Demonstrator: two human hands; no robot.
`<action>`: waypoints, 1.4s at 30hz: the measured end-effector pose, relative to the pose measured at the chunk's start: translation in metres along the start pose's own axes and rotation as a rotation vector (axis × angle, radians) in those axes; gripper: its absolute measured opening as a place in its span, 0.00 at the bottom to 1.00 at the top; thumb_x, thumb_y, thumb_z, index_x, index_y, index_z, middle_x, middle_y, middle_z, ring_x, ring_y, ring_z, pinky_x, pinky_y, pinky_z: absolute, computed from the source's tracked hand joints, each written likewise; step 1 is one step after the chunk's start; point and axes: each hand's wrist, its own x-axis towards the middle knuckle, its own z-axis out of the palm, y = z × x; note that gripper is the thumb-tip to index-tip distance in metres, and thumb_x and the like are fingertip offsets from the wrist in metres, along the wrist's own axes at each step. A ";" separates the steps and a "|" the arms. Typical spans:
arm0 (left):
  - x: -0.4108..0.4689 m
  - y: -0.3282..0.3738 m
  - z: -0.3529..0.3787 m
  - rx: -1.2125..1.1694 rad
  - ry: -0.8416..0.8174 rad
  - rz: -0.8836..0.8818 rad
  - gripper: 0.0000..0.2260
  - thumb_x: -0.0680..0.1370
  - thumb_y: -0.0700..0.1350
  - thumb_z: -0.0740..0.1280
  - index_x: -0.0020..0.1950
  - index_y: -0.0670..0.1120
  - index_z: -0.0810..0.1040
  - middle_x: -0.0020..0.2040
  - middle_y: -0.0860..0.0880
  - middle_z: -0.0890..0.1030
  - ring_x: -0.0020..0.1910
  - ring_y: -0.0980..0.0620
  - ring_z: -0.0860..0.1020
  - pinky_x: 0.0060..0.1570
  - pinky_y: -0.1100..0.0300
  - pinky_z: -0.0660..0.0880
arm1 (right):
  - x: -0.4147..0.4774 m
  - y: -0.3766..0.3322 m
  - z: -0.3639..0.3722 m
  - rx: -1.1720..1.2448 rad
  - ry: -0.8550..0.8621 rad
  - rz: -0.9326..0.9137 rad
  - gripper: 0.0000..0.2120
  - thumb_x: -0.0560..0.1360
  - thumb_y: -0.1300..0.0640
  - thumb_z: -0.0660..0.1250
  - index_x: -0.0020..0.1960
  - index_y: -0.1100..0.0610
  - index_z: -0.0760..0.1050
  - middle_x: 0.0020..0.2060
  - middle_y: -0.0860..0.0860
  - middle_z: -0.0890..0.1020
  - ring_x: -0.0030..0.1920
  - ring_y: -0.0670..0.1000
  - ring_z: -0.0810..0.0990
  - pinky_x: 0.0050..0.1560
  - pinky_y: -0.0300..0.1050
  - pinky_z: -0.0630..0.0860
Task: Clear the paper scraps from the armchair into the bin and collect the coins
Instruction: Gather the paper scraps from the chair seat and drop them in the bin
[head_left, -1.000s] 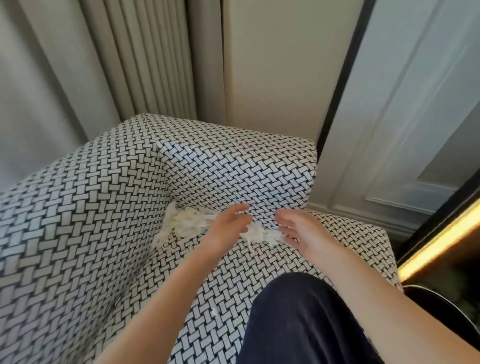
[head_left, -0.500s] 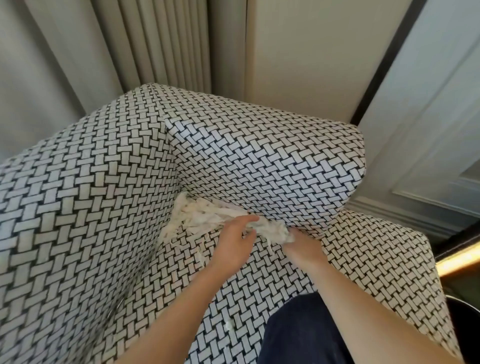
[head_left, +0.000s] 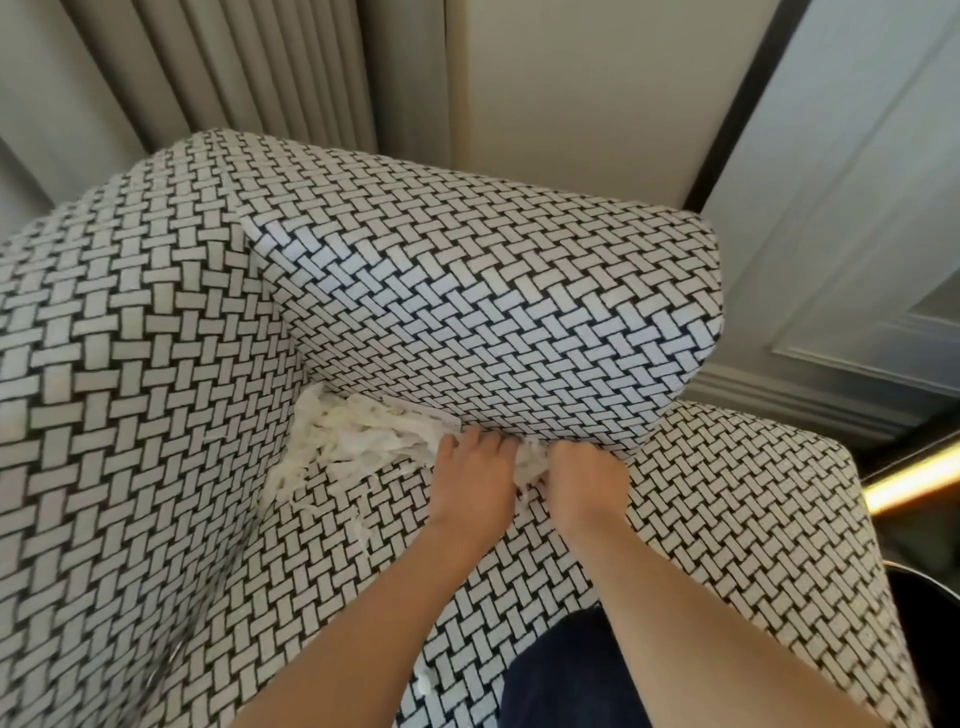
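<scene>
Lots of paper scraps (head_left: 358, 441) lie on the armchair (head_left: 467, 312). Your left grip (head_left: 470, 480) and right grip (head_left: 587, 483) squeeze some; coins wait.

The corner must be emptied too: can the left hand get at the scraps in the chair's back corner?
Likely yes. The left hand grips the scraps at their near end; the rest lie uncovered on the seat, right up to the corner.
</scene>
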 end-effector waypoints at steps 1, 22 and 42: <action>0.000 0.001 0.001 -0.012 0.021 -0.016 0.20 0.76 0.43 0.61 0.68 0.48 0.67 0.64 0.50 0.72 0.65 0.47 0.65 0.64 0.52 0.60 | 0.000 0.000 -0.001 -0.004 0.018 -0.012 0.04 0.77 0.57 0.65 0.47 0.56 0.77 0.34 0.48 0.77 0.33 0.47 0.74 0.35 0.38 0.69; -0.007 -0.011 0.002 -0.188 -0.016 -0.003 0.17 0.76 0.41 0.62 0.65 0.49 0.72 0.66 0.54 0.71 0.61 0.49 0.64 0.61 0.57 0.61 | -0.015 0.002 -0.002 0.276 0.028 -0.205 0.10 0.77 0.53 0.64 0.56 0.50 0.79 0.41 0.48 0.82 0.38 0.48 0.79 0.36 0.39 0.74; 0.007 0.007 0.011 -0.263 -0.140 -0.242 0.18 0.73 0.47 0.59 0.63 0.49 0.69 0.66 0.49 0.68 0.60 0.44 0.64 0.62 0.52 0.59 | -0.008 0.027 0.025 0.410 -0.382 -0.055 0.24 0.72 0.50 0.57 0.68 0.50 0.65 0.64 0.49 0.71 0.70 0.62 0.55 0.71 0.59 0.54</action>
